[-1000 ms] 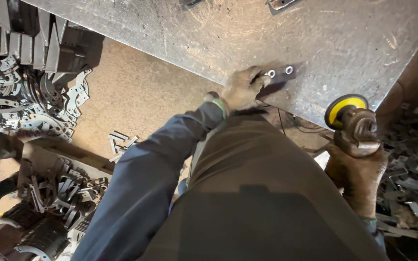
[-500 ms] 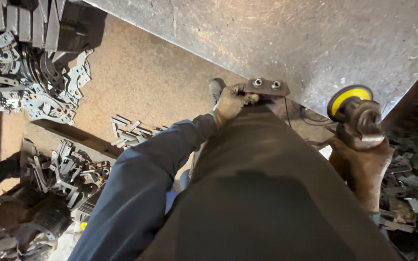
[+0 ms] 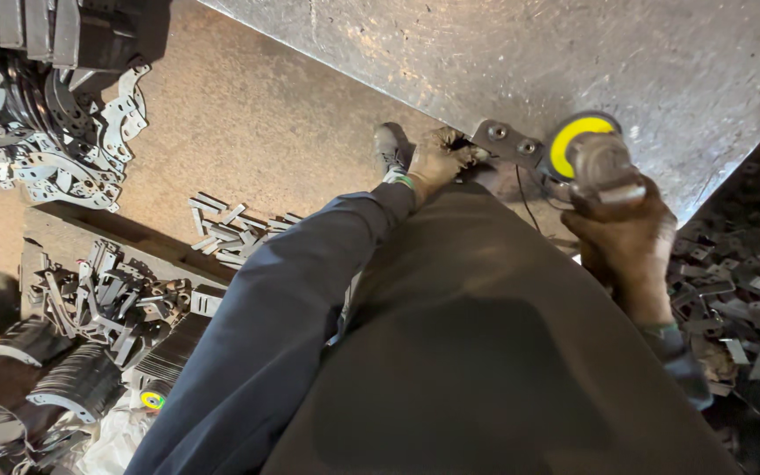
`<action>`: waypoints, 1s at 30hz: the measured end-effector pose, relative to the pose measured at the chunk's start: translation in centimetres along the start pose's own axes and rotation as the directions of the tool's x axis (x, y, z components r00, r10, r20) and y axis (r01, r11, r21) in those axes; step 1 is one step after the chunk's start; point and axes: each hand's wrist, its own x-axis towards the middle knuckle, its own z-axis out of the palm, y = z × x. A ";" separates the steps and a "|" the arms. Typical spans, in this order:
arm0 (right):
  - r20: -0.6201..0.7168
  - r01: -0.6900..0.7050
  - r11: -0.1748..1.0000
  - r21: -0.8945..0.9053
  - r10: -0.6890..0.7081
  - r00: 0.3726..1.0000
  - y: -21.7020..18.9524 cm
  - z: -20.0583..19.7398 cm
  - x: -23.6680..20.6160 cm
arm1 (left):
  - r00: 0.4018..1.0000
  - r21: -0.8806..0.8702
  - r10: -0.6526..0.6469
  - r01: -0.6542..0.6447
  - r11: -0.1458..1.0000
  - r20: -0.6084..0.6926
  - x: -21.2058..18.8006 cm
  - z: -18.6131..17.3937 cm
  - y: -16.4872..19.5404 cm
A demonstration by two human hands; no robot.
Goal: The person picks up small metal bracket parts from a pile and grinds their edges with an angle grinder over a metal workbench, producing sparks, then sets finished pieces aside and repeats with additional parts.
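My left hand [image 3: 437, 160] grips one end of a small flat metal bracket [image 3: 505, 139] with two holes, held at the near edge of the scratched steel table [image 3: 503, 53]. My right hand [image 3: 631, 233] is closed around an angle grinder [image 3: 604, 167] whose yellow disc [image 3: 573, 141] sits right beside the bracket's right end. My dark blue sleeve and dark apron fill the lower middle of the view. A dark shoe [image 3: 389, 145] shows just left of my left hand.
Loose flat metal strips [image 3: 230, 230] lie on the brown floor. Stacks of curved metal plates [image 3: 54, 149] sit at the upper left. A heap of small brackets [image 3: 112, 295] lies lower left. More cut pieces [image 3: 741, 299] pile up at the right.
My left hand slid the bracket from the table surface to its near edge. My right hand brought the grinder up and left until its disc is next to the bracket.
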 end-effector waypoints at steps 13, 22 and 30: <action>0.005 0.176 0.916 -0.361 -0.187 0.982 -3.3 1.5 2.7 | 0.999 0.127 0.035 -0.032 0.991 -0.025 -0.2 -0.2 -0.1; 0.038 0.180 0.914 -0.363 -0.179 0.983 -3.0 1.2 2.7 | 0.961 0.170 0.277 -0.272 0.947 -0.005 -0.2 -0.4 -0.5; 0.022 0.131 0.935 -0.330 -0.131 0.991 -3.1 1.4 2.5 | 0.994 0.032 0.107 -0.106 0.994 -0.015 -0.2 -0.6 -0.6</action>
